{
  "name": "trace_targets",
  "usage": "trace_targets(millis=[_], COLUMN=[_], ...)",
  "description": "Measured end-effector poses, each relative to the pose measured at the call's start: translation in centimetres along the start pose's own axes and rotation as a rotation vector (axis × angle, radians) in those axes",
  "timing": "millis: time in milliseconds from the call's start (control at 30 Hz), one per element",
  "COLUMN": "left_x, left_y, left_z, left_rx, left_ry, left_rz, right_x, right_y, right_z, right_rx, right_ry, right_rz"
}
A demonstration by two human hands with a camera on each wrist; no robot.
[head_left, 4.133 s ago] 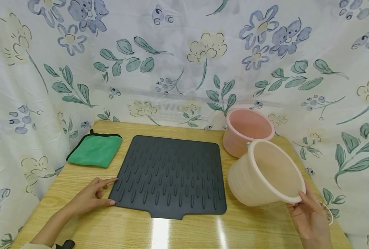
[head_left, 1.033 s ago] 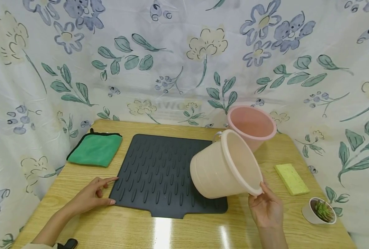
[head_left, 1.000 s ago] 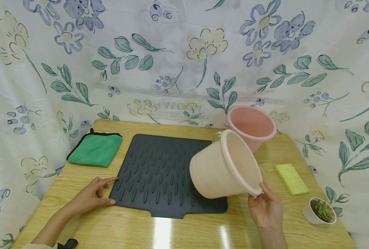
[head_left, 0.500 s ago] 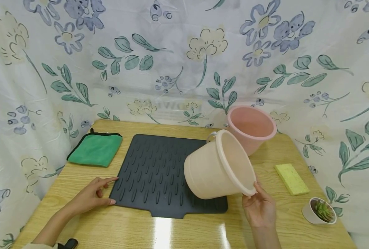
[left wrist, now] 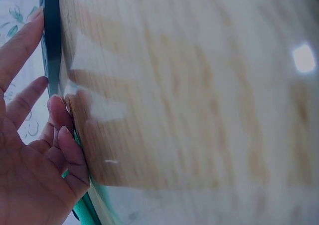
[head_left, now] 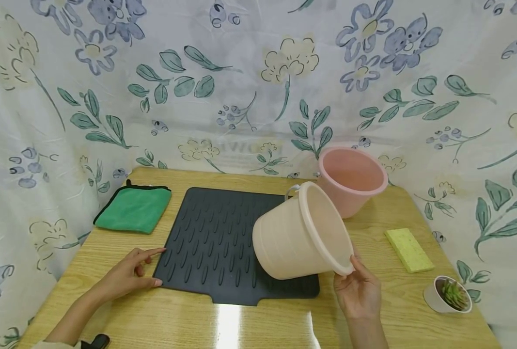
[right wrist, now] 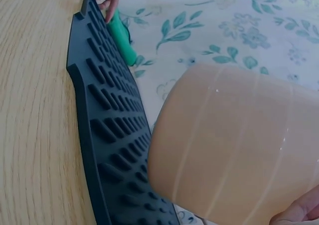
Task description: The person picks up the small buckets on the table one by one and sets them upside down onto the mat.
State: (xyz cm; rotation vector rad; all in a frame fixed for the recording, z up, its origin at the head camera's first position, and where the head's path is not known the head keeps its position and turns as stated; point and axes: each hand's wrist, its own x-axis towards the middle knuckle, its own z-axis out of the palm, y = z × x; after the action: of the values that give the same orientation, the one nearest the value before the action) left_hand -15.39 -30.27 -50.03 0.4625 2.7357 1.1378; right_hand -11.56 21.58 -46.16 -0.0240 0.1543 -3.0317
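- Pinching the rim of a cream bucket [head_left: 284, 240], the right hand [head_left: 357, 293] holds it tilted, its mouth turned toward that hand.
- The bucket is over the right part of a dark ribbed mat [head_left: 210, 228]; whether its base touches the mat I cannot tell.
- The left hand [head_left: 125, 277] has thumb and index finger spread apart, both touching the mat's left edge. Only the left wrist view shows clearly the other fingers curled in beside them, close to the wooden table [head_left: 153, 325].
- The right wrist view gives the banded wall of the bucket and the mat's thin side, with just part of the gripping hand in the lower corner; the bucket's open mouth shows in the head view alone.
- Likewise only the head view has the pink bucket [head_left: 347, 203] behind, the yellow sponge [head_left: 409, 250] and the potted succulent [head_left: 452, 295].
- A green cloth [head_left: 133, 209] lies left of the mat; both wrist views catch some green.
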Motion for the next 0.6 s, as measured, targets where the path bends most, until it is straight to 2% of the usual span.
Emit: trace_targets(millis=[333, 600], left_x=[0.0, -0.1], left_y=[-0.2, -0.2], left_z=[0.1, 0.1], left_rx=[0.006, -0.004], left_ry=[-0.001, 0.008], left_rz=[-0.022, -0.001], right_x=[0.3, 0.2], right_y=[0.9, 1.6], right_z=[-0.4, -0.2], right_rx=[0.004, 0.004], right_ry=[-0.012, 0.006], right_rz=[0.015, 0.012])
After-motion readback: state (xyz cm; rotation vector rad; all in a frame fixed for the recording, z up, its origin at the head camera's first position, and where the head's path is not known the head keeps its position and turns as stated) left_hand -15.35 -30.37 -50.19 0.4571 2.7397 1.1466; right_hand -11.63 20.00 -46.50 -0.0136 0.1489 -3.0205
